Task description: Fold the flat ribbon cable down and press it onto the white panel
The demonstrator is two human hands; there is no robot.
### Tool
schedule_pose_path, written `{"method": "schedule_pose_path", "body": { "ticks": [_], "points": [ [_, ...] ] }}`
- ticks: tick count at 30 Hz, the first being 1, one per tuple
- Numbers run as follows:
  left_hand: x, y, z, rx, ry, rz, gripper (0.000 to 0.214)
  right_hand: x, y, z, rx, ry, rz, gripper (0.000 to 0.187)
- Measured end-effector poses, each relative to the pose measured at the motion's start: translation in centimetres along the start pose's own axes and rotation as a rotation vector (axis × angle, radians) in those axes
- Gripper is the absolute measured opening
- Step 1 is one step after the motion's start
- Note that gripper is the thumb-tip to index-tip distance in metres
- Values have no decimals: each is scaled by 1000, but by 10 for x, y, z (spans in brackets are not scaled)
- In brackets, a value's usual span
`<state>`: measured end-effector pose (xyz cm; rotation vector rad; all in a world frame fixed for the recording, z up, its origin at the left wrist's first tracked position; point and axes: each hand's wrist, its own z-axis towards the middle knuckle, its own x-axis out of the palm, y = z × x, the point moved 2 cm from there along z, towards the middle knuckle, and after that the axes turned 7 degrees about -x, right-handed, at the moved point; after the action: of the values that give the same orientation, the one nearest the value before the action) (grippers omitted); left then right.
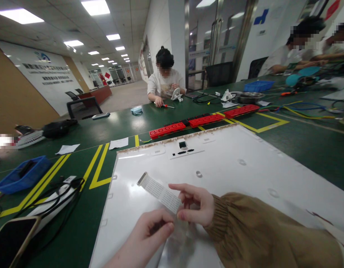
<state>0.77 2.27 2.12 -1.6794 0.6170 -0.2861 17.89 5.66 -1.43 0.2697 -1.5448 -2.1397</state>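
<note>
A flat white ribbon cable (162,194), printed with rows of small text and ending in a dark connector, slants up over a large white panel (149,163). My left hand (149,232) is closed, its thumb and forefinger pinching the cable's lower end. From the right, my right hand (198,204) holds the same end between thumb and bent fingers, its forefinger stretched out along the cable. Something clear hangs below the fingertips; I cannot make out what. The panel lies flat and has a square cutout and several slots near its far edge.
Red power strips (167,130) run beyond the panel. To the left are a phone (13,242), a white power strip with black cables (56,201) and a blue tray (23,175). A person across the table holds a red screwdriver (166,106); others sit at the far right.
</note>
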Motion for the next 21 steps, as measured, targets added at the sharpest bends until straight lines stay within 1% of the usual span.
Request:
{"method": "schedule_pose_path", "body": {
  "ticks": [2,5,7,10,13,17,19,21],
  "points": [
    [0,1,0,5,9,-8,26,0,-2,1,37,16,41,63],
    [1,3,0,-1,12,1,25,1,2,1,103,9,61,42],
    [1,3,1,4,7,21,25,2,8,0,123,-16,36,30],
    [1,1,1,16,21,29,23,3,15,0,129,-46,-1,19],
    [1,-1,0,4,39,14,20,1,14,0,136,-70,-8,18],
    [2,-1,-2,-7,72,-12,22,-4,11,3,134,-93,10,24],
    [2,-2,-3,8,95,-59,28,-8,13,5,122,-143,9,28],
    [2,-4,-4,14,113,-133,35,-14,17,9,91,-228,-16,31]
  ]
}}
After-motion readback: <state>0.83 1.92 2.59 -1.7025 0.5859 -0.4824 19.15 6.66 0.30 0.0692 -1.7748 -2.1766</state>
